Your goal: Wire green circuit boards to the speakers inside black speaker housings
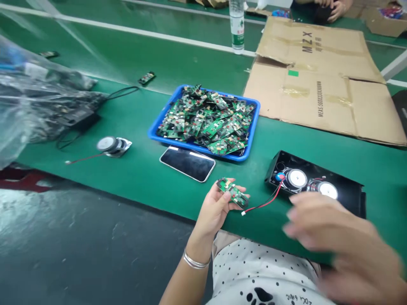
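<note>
My left hand (213, 209) holds a small green circuit board (233, 192) by its edges, just over the near edge of the green table. A red and black wire pair (266, 203) runs from a black speaker panel (346, 192) with two round speakers toward the board and ends in a small white plug beside it. My right hand (341, 243) is blurred, fingers spread, with nothing in it, in front of the speaker panel.
A blue tray (155, 127) heaped with green circuit boards stands behind a smartphone (187, 163) lying face up. A loose speaker (112, 146) with a wire lies at the left by clear plastic bags (34, 97). Flattened cardboard (318, 80) and a water bottle (237, 25) are behind. Another person's hands (330, 8) show at the top.
</note>
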`<state>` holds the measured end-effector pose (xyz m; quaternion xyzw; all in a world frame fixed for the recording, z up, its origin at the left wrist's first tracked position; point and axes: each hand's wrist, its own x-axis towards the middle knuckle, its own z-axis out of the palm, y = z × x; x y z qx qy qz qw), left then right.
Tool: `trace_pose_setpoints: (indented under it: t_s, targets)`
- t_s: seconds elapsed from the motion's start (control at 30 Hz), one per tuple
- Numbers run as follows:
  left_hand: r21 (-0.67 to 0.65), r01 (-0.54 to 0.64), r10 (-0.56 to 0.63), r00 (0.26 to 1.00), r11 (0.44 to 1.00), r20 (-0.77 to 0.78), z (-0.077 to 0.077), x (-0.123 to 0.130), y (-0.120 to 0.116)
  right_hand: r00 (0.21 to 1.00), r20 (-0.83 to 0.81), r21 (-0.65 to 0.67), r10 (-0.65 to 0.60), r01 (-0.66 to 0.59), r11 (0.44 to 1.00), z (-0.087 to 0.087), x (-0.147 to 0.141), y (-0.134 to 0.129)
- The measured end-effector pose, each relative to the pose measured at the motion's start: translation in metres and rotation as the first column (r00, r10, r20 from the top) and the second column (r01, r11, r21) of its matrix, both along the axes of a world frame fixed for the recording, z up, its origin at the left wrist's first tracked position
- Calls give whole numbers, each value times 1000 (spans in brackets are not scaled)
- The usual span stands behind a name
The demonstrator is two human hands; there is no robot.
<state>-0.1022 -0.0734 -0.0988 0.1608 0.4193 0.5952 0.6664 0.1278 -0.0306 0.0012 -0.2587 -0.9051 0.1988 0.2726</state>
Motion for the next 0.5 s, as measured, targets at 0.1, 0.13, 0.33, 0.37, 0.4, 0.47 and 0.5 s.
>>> trace_pose_setpoints:
  t_s: [0.1, 0.13, 0.33, 0.37, 0.4, 0.47, 0.5]
  targets:
    - [17, -6, 5, 1000, 1000, 21, -2, 1, -3, 985, 27, 219, 171, -173, 960, -20, -39, 13]
    - [18, -13, 13, 1000, 1000, 24, -2, 1, -4, 982, 53, 267, 179, -187, 945, -27, -48, 15]
    - [43, -14, 16, 1000, 999, -26, 1, 2, -6, 964, 72, 233, 256, -266, 935, -43, -51, 19]
    - [54, -26, 29, 998, 998, -61, 3, 2, -6, 962, 55, 214, 267, -272, 938, -44, -48, 19]
    - [64, -41, 47, 994, 997, -97, 4, 2, -6, 964, 40, 197, 264, -267, 943, -44, -45, 19]
    - [60, -72, 81, 983, 996, -162, 8, 5, -7, 978, 11, 172, 207, -206, 963, -45, -42, 17]
    - [47, -94, 100, 978, 995, -182, 10, 7, -7, 987, -8, 162, 162, -159, 974, -46, -42, 16]
